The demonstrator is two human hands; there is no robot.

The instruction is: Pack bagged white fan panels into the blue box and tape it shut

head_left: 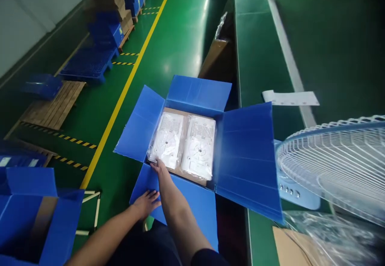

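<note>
A blue corrugated box [249, 149] stands in front of me with its flaps folded outward. Inside lie two white vented plastic housings, the left one [169, 139] and the right one [199, 147], each in a clear plastic bag, with brown cardboard [185, 137] around and between them. My right hand [158, 166] reaches to the near left corner of the left housing, its fingers closed on the bag's edge; the fingertips are partly hidden. My left hand [147, 204] lies with fingers spread on the near flap [192, 202].
To the right runs a green worktop [255, 57] with a white paper strip [291, 98], a caged fan [337, 165] and loose clear plastic [331, 234]. Another open blue box [69, 218] is at lower left. Pallets [54, 103] and stacked boxes [108, 33] stand beyond the yellow line.
</note>
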